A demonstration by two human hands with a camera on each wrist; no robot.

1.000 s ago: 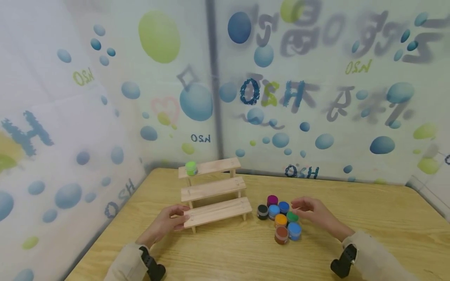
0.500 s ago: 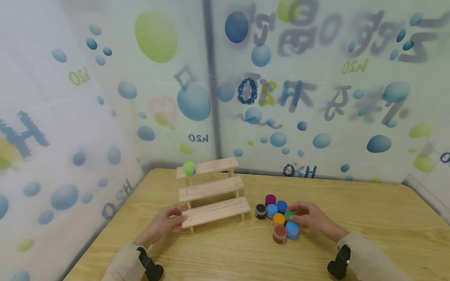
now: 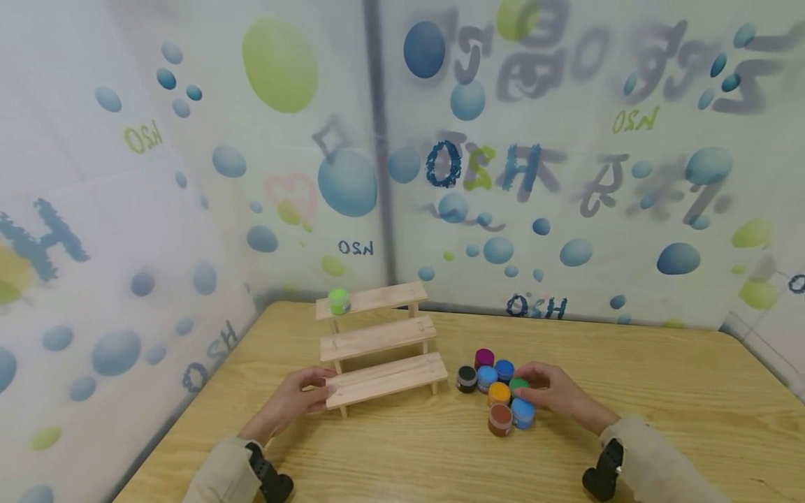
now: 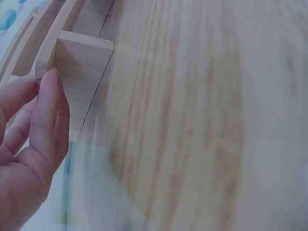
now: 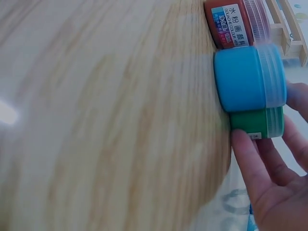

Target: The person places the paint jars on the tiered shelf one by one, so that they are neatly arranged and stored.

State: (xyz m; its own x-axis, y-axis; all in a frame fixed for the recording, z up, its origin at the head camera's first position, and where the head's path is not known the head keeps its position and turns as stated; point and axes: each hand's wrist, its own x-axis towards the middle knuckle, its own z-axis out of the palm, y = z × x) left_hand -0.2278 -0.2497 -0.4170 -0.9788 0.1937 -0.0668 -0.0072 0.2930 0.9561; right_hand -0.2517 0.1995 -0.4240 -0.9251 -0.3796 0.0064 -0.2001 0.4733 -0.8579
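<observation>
A three-step wooden display rack (image 3: 388, 381) stands on the table, with a light green paint jar (image 3: 339, 301) on the left end of its top step. My left hand (image 3: 291, 399) pinches the left end of the lowest step between thumb and fingers; the left wrist view shows the board's end (image 4: 44, 65) at the fingertips. Among a cluster of paint jars to the rack's right, my right hand (image 3: 561, 395) grips a green paint jar (image 5: 250, 122), its fingers around the side. A light blue jar (image 5: 240, 79) partly covers the green one in the right wrist view.
Close around the green jar stand a brown jar (image 3: 500, 419), an orange jar (image 3: 499, 394), a black jar (image 3: 467, 378), a purple jar (image 3: 483, 358) and several blue ones. Patterned curtains (image 3: 566, 209) rise behind the wooden table (image 3: 402, 454).
My right hand has moved left onto the green jar and its fingers have closed around it. The left hand keeps its hold on the rack. The head view has shifted slightly.
</observation>
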